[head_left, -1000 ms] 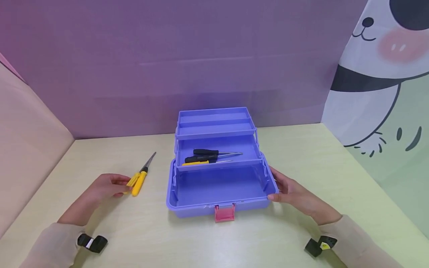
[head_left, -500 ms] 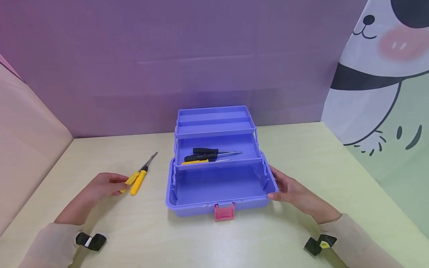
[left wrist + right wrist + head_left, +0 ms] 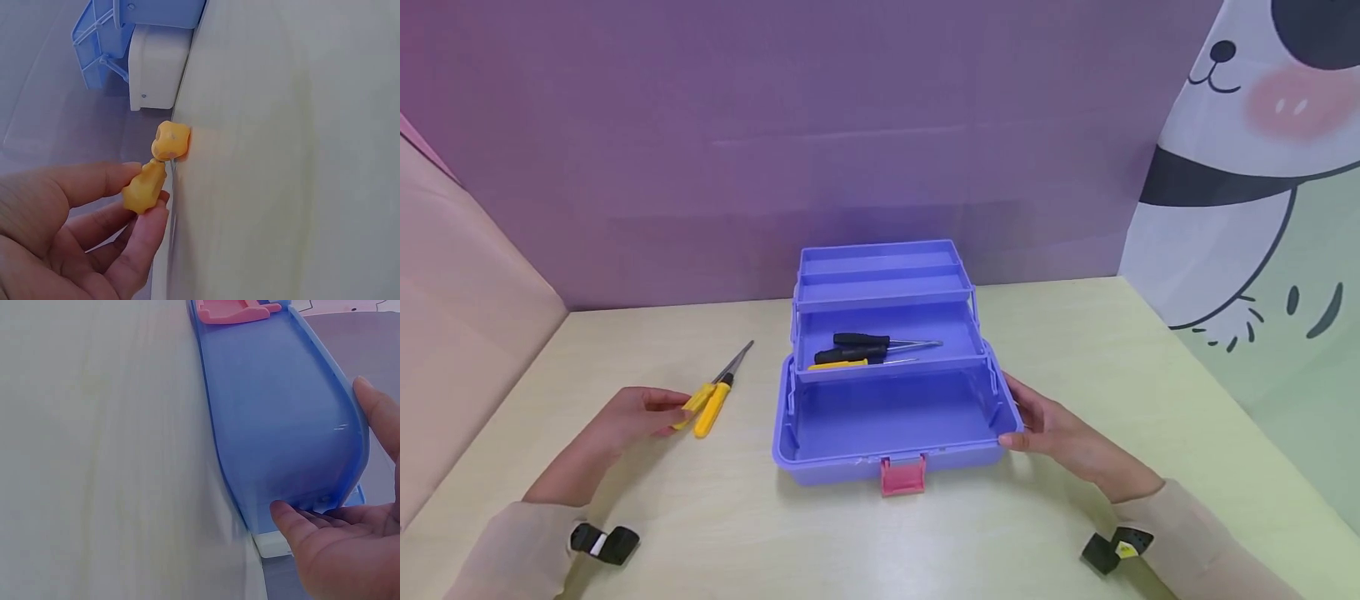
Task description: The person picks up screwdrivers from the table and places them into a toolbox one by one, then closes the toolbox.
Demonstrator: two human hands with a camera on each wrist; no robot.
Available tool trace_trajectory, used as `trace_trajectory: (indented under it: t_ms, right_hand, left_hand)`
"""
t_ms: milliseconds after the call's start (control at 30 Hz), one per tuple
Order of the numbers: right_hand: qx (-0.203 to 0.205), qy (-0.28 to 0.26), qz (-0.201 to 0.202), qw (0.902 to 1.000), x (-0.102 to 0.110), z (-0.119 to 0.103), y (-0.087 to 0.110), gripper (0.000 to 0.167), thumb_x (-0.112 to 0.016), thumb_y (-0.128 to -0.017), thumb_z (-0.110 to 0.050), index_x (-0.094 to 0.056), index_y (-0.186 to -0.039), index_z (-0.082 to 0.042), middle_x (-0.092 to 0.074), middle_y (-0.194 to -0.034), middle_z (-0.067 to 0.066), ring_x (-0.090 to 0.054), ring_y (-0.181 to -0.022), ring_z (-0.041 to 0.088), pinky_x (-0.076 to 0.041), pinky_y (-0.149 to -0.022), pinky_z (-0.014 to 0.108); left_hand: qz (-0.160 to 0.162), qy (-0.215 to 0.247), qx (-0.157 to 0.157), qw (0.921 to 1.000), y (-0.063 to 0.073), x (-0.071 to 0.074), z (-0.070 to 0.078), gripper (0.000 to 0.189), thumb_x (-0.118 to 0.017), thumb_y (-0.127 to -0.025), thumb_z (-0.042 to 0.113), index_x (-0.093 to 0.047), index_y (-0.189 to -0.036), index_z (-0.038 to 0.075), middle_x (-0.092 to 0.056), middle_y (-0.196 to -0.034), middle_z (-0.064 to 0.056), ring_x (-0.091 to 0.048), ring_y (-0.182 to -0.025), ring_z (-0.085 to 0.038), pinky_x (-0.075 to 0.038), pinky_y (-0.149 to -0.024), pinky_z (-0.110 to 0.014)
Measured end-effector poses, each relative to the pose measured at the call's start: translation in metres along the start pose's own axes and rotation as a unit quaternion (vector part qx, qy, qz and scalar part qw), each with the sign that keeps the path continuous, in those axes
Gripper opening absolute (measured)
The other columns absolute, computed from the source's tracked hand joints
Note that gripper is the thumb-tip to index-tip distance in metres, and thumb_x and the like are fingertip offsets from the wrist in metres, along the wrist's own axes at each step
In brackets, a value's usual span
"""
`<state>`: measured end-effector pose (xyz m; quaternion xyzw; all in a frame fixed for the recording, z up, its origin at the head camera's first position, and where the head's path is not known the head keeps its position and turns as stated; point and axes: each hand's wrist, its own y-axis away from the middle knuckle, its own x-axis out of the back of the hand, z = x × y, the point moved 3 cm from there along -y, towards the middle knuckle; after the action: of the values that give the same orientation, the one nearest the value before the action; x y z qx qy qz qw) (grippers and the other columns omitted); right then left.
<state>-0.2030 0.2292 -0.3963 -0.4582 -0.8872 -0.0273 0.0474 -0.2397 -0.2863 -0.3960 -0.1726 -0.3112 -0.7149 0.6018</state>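
Pinching one yellow screwdriver [image 3: 698, 400] by its handle, the left grip [image 3: 640, 415] in the head view is hovering left of the toolbox [image 3: 831, 475], over the worktop [image 3: 880, 550]. A second yellow screwdriver [image 3: 711, 411] is lying just beside it, on the side nearer the toolbox, and the two shafts are running so close toward their tips that they seem to be overlapping. If they are crossing, a lift could be dragging or rolling the second one along. The right grip [image 3: 1045, 429] is holding the toolbox's right front corner, thumb resting at the rim. Two black screwdrivers [image 3: 859, 340] and a third yellow screwdriver [image 3: 838, 365] are lying in the toolbox's lower tray [image 3: 887, 317]; anything falling onto them could be knocking one over the low front lip into the toolbox's deep bottom.

In the left wrist view, the left grip is holding that handle near its butt end, thumb and fingertips standing apart only by the handle's thickness. Such a short hold is probably leaving the shaft free to swing, so the screwdriver could be twisting loose or tipping nose-down short of the toolbox.

In the right wrist view, the right grip is spreading wide round the toolbox's end, thumb by the rim, fingers lying against the outer wall. How firmly it is pressing cannot be told; if lightly, a bump could be sliding the toolbox or tilting it.
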Motion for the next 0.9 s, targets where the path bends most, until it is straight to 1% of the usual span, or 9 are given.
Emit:
trace_trajectory:
  t_ms: [233,333,400,500,567,633,767,833,900]
  right_hand:
    - [0.000,-0.001,0.001,1.0000,-0.001,0.002,0.001,0.087,-0.063,-0.088,-0.009,-0.003,-0.151,-0.005,-0.013,-0.153,0.025,-0.029,-0.131,0.046,-0.044,-0.096,0.023]
    - [0.001,-0.001,0.001,1.0000,-0.001,0.003,0.001,0.086,-0.063,-0.089,-0.008,-0.004,-0.151,-0.005,-0.013,-0.153,0.025,-0.029,-0.132,0.046,-0.044,-0.096,0.023]
    - [0.002,-0.001,0.001,1.0000,-0.001,0.004,0.001,0.086,-0.062,-0.089,-0.008,-0.004,-0.151,-0.005,-0.014,-0.153,0.025,-0.029,-0.131,0.046,-0.044,-0.096,0.023]
    - [0.002,0.001,0.002,1.0000,0.000,0.003,0.001,0.086,-0.062,-0.089,-0.008,-0.004,-0.151,-0.005,-0.013,-0.153,0.025,-0.028,-0.132,0.046,-0.043,-0.096,0.023]
    - [0.001,0.003,0.004,1.0000,0.000,0.002,0.001,0.086,-0.063,-0.089,-0.008,-0.004,-0.151,-0.005,-0.013,-0.153,0.025,-0.028,-0.132,0.046,-0.044,-0.096,0.023]
    - [0.000,0.004,0.005,1.0000,0.000,0.001,0.001,0.086,-0.063,-0.088,-0.009,-0.004,-0.151,-0.005,-0.014,-0.153,0.025,-0.028,-0.132,0.046,-0.044,-0.096,0.023]
    - [0.005,0.001,0.002,1.0000,0.000,0.001,0.000,0.086,-0.063,-0.088,-0.007,-0.004,-0.151,-0.005,-0.014,-0.152,0.026,-0.029,-0.131,0.047,-0.044,-0.095,0.023]
    - [0.007,0.000,0.001,1.0000,-0.001,0.001,0.000,0.086,-0.062,-0.088,-0.007,-0.004,-0.151,-0.005,-0.014,-0.152,0.027,-0.029,-0.131,0.047,-0.044,-0.096,0.023]
    - [0.006,0.001,0.002,1.0000,0.000,0.000,0.000,0.086,-0.063,-0.088,-0.008,-0.004,-0.151,-0.005,-0.014,-0.152,0.026,-0.029,-0.131,0.047,-0.044,-0.096,0.023]
  left_hand:
    - [0.035,0.009,-0.016,0.9992,0.003,0.000,-0.002,0.049,-0.066,-0.089,0.018,-0.053,-0.123,-0.015,-0.059,-0.114,-0.022,-0.056,-0.083,-0.008,-0.055,-0.070,-0.021]
    - [0.045,0.008,-0.019,0.9988,0.005,0.000,-0.002,0.048,-0.066,-0.089,0.018,-0.053,-0.122,-0.015,-0.059,-0.115,-0.024,-0.056,-0.083,-0.005,-0.054,-0.069,-0.021]
    - [0.052,0.001,-0.020,0.9984,0.006,0.001,-0.001,0.048,-0.066,-0.089,0.018,-0.054,-0.122,-0.014,-0.058,-0.117,-0.025,-0.056,-0.085,-0.008,-0.054,-0.070,-0.020]
    - [0.061,-0.006,-0.014,0.9980,0.006,0.002,0.001,0.048,-0.066,-0.089,0.020,-0.054,-0.124,-0.012,-0.055,-0.122,-0.028,-0.056,-0.092,-0.016,-0.054,-0.070,-0.019]
    - [0.065,-0.005,-0.011,0.9978,0.006,0.003,0.002,0.048,-0.065,-0.090,0.021,-0.054,-0.125,-0.010,-0.054,-0.124,-0.028,-0.056,-0.094,-0.016,-0.054,-0.071,-0.019]
    - [0.068,0.002,-0.012,0.9976,0.006,0.004,0.004,0.049,-0.064,-0.090,0.021,-0.053,-0.126,-0.010,-0.053,-0.126,-0.028,-0.056,-0.091,-0.010,-0.054,-0.071,-0.018]
    - [0.079,0.020,-0.033,0.9961,0.007,0.005,0.007,0.050,-0.064,-0.091,0.022,-0.052,-0.127,-0.010,-0.056,-0.124,-0.026,-0.054,-0.080,0.007,-0.054,-0.072,-0.018]
    - [0.089,0.025,-0.041,0.9949,0.007,0.005,0.009,0.051,-0.064,-0.090,0.024,-0.052,-0.127,-0.009,-0.057,-0.123,-0.025,-0.053,-0.079,0.011,-0.053,-0.072,-0.017]
    - [0.096,0.030,-0.044,0.9939,0.008,0.005,0.010,0.053,-0.064,-0.091,0.027,-0.052,-0.128,-0.008,-0.058,-0.124,-0.024,-0.052,-0.080,0.012,-0.052,-0.072,-0.016]
